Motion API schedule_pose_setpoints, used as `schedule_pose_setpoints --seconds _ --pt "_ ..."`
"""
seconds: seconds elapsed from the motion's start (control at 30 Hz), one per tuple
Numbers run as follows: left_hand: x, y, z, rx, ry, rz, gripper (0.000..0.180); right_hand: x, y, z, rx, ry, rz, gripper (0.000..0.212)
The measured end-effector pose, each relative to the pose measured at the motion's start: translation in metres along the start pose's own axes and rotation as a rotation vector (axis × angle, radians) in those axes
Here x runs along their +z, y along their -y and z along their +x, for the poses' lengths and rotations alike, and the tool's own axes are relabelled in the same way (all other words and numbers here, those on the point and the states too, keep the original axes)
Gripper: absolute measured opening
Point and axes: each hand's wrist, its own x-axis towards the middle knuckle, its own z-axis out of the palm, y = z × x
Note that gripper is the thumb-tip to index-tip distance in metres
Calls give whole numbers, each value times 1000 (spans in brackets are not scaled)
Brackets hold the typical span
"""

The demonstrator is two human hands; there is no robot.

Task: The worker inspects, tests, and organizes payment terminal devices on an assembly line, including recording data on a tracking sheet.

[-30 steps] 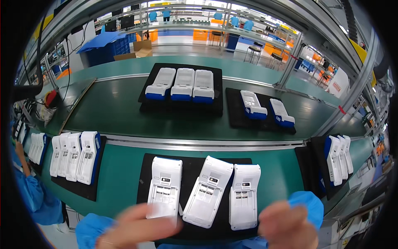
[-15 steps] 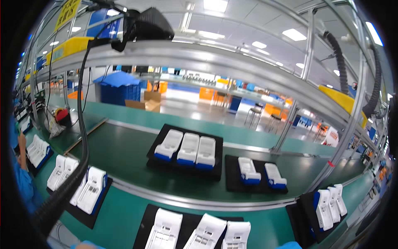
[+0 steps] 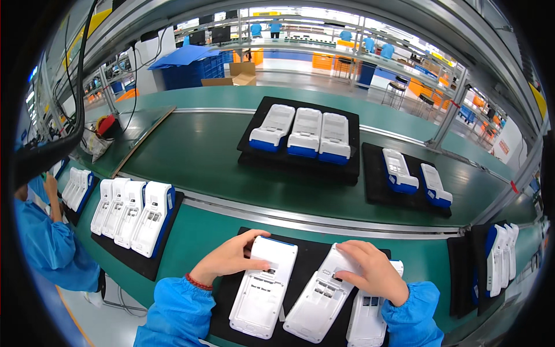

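Three white handheld terminals with open battery bays lie face down on a black foam mat (image 3: 315, 250) right in front of me. My left hand (image 3: 236, 257) grips the top end of the left terminal (image 3: 261, 301), thumb on its upper back and fingers around its far left edge. My right hand (image 3: 374, 270) closes over the top of the middle terminal (image 3: 317, 303), which lies tilted, its thumb beside a small dark slot. Partly under my right hand and wrist is the third terminal (image 3: 365, 321).
On the green belt beyond the metal rail (image 3: 266, 217), a stacked mat (image 3: 254, 165) bears three terminals and another mat (image 3: 378, 188) two. More terminals (image 3: 153, 220) stand on the left and terminals (image 3: 500, 260) on the right. A co-worker's blue sleeve (image 3: 60, 248) is far left. A black cable (image 3: 75, 127) hangs nearby.
The view has tipped downward, bringing the near mat up into the picture. Both my hands, barely visible at the lower edge before, are now on the left and middle terminals.
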Motion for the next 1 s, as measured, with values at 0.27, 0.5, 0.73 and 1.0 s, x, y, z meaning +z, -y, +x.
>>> schedule_pose_setpoints --seconds 0.27,0.5,0.73,1.0 --pt "1 -36 -24 29 -133 -307 56 -18 28 16 -24 53 131 45" --pt "30 -113 -24 357 -173 -221 57 -31 64 40 98 139 979 79" --pt "71 -84 -12 361 237 -725 72 -36 53 26 24 -313 1277 57" --pt "95 -87 -22 146 472 -970 95 -35 26 39 -48 -332 1502 80"
